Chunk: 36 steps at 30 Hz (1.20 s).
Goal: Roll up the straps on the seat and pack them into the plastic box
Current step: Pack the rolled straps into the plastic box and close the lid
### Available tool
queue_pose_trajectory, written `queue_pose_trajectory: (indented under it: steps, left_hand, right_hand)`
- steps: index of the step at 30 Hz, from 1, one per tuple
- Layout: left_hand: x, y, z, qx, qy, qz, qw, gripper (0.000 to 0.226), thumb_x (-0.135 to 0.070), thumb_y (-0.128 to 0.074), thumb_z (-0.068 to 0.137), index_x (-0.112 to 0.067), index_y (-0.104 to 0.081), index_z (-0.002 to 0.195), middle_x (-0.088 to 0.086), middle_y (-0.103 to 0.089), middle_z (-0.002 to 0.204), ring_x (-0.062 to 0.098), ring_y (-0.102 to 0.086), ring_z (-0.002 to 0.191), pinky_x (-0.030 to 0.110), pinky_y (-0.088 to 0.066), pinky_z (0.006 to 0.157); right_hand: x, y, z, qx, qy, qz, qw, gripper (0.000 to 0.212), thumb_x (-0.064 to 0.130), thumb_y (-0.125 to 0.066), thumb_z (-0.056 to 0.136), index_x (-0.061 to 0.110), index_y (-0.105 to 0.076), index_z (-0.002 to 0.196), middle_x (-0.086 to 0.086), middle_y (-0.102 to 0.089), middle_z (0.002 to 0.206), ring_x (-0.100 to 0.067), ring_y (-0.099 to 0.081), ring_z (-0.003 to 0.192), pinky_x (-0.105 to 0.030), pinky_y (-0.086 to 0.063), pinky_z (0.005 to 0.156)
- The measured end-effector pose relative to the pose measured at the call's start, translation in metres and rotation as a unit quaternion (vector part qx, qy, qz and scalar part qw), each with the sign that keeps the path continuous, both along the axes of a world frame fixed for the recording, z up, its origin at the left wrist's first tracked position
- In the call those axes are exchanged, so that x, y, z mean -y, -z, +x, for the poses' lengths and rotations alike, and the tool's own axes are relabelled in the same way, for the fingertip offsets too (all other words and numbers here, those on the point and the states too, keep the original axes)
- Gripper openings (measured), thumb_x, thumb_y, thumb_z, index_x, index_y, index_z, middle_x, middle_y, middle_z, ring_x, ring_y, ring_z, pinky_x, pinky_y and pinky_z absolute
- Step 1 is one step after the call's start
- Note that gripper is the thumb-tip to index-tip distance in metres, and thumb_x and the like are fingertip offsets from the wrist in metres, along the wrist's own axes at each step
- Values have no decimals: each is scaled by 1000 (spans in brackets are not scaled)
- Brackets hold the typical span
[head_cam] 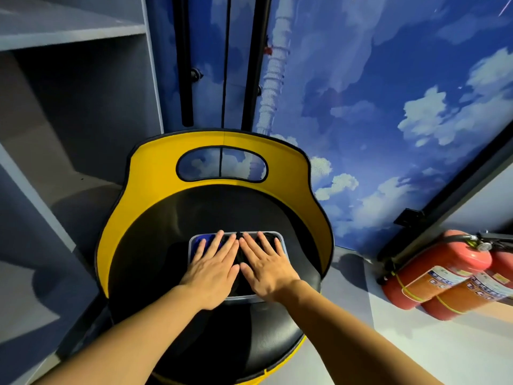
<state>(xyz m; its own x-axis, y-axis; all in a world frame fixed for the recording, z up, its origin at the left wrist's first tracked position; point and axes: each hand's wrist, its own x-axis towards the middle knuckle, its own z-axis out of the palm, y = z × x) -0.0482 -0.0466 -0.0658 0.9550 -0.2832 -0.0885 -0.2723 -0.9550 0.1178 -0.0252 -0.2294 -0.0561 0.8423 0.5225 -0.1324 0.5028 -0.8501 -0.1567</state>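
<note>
A clear plastic box (281, 237) stands on the black seat (155, 245) of a yellow-backed chair (283, 154). Dark rolled straps (241, 257) fill the box, with a blue one (198, 242) at its left end. My left hand (212, 269) lies flat over the box's left half, fingers straight and spread. Beside it, my right hand (266, 266) lies flat over the right half, fingers straight. Both palms press down on the straps, and most of the box's contents are hidden under them.
Grey shelving (69, 112) stands to the left of the chair. Behind it is a blue sky-printed wall (388, 93) with black poles (184, 62). Two red fire extinguishers (444, 276) lie on the floor at the right.
</note>
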Motion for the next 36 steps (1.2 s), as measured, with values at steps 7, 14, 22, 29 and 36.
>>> queue_pose_trajectory:
  steps: [7,14,22,29,36]
  left_hand:
    - [4,8,5,-3,-21,12,1000,62,-44,-7,104,-21,10,159,-8,16,167,19,23,151,50,6,124]
    - [1,9,7,-28,-15,18,999,67,-49,2,98,-22,11,158,-8,18,166,19,25,150,51,8,123]
    - [-19,-15,-5,-43,-33,-179,982,64,-40,-43,104,-26,-15,160,-13,6,167,12,12,153,36,0,125]
    - [-44,-9,-44,17,-311,-384,869,52,-19,-60,97,-16,-45,147,6,-44,152,24,-43,139,41,-37,114]
    - [-41,4,-60,-37,-387,-436,811,40,-26,-54,102,-15,-55,141,6,-62,135,25,-59,121,37,-47,99]
  right_hand:
    - [-9,14,5,12,28,-10,999,76,58,7,91,27,7,159,12,12,167,-23,19,153,-52,11,123]
    - [-9,8,2,-4,29,-12,999,78,63,11,90,28,9,159,11,14,166,-23,21,152,-52,11,122]
    - [19,-8,5,10,44,126,991,64,43,-45,98,13,-37,154,-8,-22,165,-28,-21,151,-40,-16,124]
    - [51,3,-31,-49,304,286,907,30,15,-50,101,4,-61,127,-14,-65,127,-31,-58,122,-36,-44,101]
    - [46,20,-48,-109,376,368,843,41,37,-35,108,22,-56,140,-2,-62,137,-23,-54,129,-35,-39,110]
